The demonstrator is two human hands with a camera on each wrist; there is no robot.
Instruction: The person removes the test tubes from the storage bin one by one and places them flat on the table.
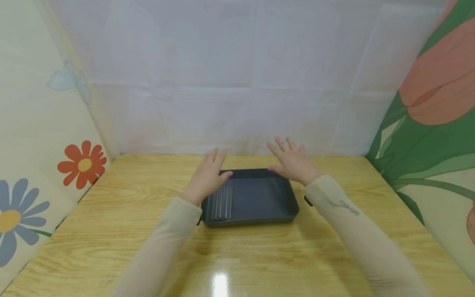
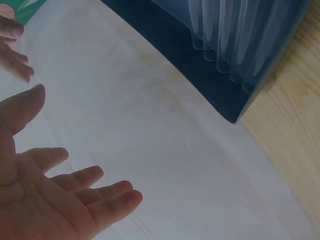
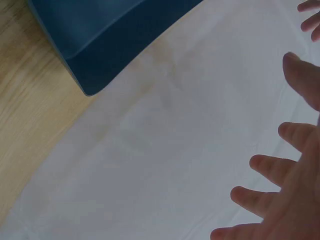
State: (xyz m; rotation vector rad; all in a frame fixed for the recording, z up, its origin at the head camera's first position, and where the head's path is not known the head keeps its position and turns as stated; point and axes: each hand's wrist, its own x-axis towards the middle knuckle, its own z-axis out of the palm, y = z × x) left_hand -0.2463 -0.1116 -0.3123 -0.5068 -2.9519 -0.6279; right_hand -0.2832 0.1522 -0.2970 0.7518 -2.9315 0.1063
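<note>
A dark grey-blue rectangular tray (image 1: pixel 259 220) sits on the wooden table. Several clear test tubes (image 1: pixel 223 202) lie side by side along its left end, their rounded ends showing in the left wrist view (image 2: pixel 223 65). Over the tray's left side hovers my left hand (image 1: pixel 208 177), fingers extended and holding nothing. My right hand (image 1: pixel 295 163) is raised above the far right corner of the tray, its fingers spread and also bare of any object. Both palms face inward, with a gap between the two hands.
The wood-grain table (image 1: pixel 130 231) spreads around the tray. A white cloth (image 1: pixel 237 82) hangs behind its far edge. Flower-printed panels stand at the left (image 1: pixel 37 123) and right (image 1: pixel 438 123). A small dark object (image 1: pixel 308 201) shows by the right sleeve.
</note>
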